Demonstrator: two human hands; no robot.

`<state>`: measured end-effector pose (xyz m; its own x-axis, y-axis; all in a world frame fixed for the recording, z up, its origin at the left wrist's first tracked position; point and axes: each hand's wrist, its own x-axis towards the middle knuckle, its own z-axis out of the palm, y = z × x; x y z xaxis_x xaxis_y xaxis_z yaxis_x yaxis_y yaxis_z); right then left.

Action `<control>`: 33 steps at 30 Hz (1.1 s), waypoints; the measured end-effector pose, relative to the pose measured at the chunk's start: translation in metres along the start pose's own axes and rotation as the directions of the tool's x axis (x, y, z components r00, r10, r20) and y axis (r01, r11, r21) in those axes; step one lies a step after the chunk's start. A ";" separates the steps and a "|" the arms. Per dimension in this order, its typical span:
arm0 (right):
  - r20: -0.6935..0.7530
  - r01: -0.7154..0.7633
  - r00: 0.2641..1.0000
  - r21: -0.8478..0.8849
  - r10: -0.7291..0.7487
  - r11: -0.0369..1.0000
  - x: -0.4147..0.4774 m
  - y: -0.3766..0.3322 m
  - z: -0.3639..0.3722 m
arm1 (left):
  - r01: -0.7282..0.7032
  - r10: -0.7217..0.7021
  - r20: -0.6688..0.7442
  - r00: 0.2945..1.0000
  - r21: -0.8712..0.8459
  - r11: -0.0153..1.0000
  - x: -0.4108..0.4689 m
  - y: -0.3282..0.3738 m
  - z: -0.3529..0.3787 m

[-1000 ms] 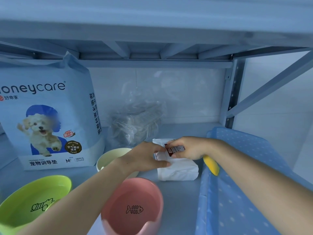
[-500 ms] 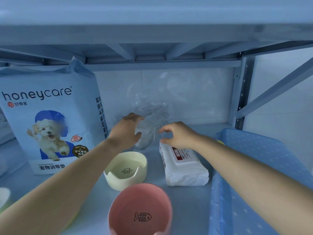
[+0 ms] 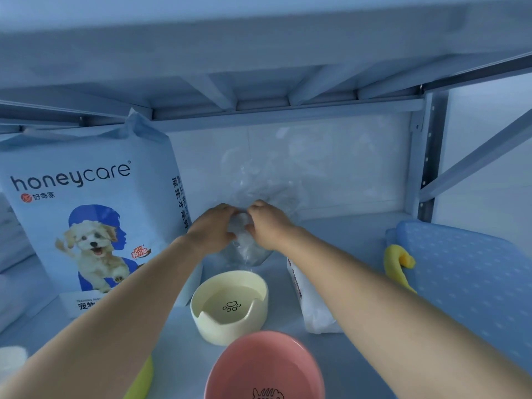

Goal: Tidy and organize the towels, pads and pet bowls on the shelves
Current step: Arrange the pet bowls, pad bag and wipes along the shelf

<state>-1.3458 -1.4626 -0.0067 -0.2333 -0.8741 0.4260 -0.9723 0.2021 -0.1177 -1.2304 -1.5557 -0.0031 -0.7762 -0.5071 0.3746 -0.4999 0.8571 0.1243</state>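
A: Well, what are we holding?
B: We are gripping the clear plastic bag (image 3: 259, 182) with the left hand (image 3: 211, 231) and the right hand (image 3: 269, 226), fingers (image 3: 259, 204) curling round it, at the back of the shelf (image 3: 345, 240), behind the cream bowl (image 3: 218, 329)
A: And the pad pack (image 3: 86, 211)?
B: It is standing just left of the bag

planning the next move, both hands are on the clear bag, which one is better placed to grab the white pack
Right, probably. The white pack lies just under the right forearm, nearer the right hand. The left hand grips the other side of the clear bag and would have to cross over.
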 end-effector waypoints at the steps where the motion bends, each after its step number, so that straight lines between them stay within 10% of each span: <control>1: -0.006 -0.008 1.000 -0.017 0.007 1.000 0.002 -0.002 0.002 | 0.000 0.000 -0.007 1.000 -0.011 1.000 0.001 0.000 0.000; 14: 0.053 0.068 0.996 0.023 -0.069 0.997 -0.007 0.026 -0.019 | 0.068 -0.029 -0.145 0.989 0.271 0.960 -0.011 0.038 0.004; 33: -0.014 0.114 0.993 0.171 -0.113 0.979 -0.049 0.057 -0.046 | 0.004 -0.020 -0.170 0.985 -0.098 0.995 -0.067 0.051 -0.026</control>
<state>-1.3902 -1.3883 0.0073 -0.1217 -0.8853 0.4487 -0.9752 0.0223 -0.2203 -1.1941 -1.4760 0.0017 -0.6893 -0.5017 0.5227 -0.4629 0.8599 0.2150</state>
